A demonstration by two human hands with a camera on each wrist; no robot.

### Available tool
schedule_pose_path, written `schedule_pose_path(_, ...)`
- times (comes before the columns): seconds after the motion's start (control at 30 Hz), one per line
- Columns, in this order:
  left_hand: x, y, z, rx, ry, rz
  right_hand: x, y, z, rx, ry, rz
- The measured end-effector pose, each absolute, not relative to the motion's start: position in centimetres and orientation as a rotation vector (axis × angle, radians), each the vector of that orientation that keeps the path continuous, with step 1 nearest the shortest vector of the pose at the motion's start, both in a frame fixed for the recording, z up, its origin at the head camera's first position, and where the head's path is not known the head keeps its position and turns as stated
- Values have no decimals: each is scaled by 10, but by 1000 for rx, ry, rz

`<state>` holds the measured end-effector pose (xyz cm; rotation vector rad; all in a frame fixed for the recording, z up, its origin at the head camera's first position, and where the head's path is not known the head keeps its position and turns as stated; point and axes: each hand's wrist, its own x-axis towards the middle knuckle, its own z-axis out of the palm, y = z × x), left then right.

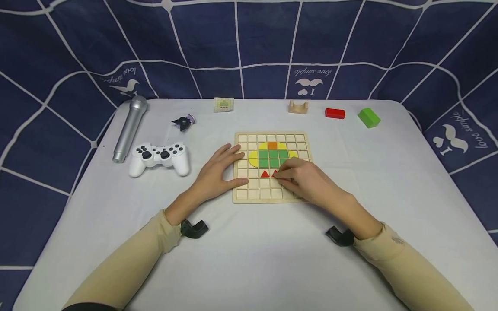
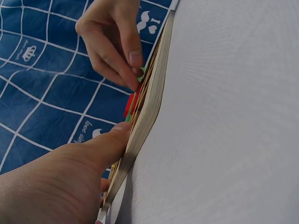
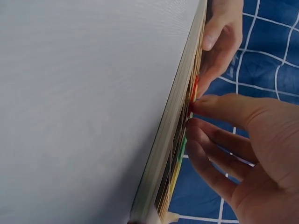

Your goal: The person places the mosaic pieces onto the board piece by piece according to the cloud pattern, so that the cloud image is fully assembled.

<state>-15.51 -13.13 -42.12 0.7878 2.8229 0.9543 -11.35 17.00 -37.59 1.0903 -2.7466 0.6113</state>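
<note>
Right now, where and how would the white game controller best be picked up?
Probably by one of its two handle horns, coming from the near side. The white game controller lies flat with both horns pointing toward the person, and the left hand rests just beside its right horn, so that grip looks the easiest.

Red triangle point(image 1: 275, 173) flat on wooden grid board point(image 1: 243, 196)

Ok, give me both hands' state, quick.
Left hand: open, fingers flat on the board.
Right hand: pinching a red triangle on the board.
</note>
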Motion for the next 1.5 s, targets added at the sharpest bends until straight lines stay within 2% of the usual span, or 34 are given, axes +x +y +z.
schedule_pose_path(0.2,-154,-131,-421,780,2820,954,-104,188,-374,1008,-2799,696)
schedule_pose_path(0.83,-155,-130,-420,789,2820,942,-89,267,-365,520,-3048,922)
schedule_pose_path(1.1,-155,-131,-421,785,2824,937,-89,266,-370,527,-3100,1037)
schedule_pose_path(1.5,-154,-131,-420,781,2814,957,-90,275,-374,516,-3052,954)
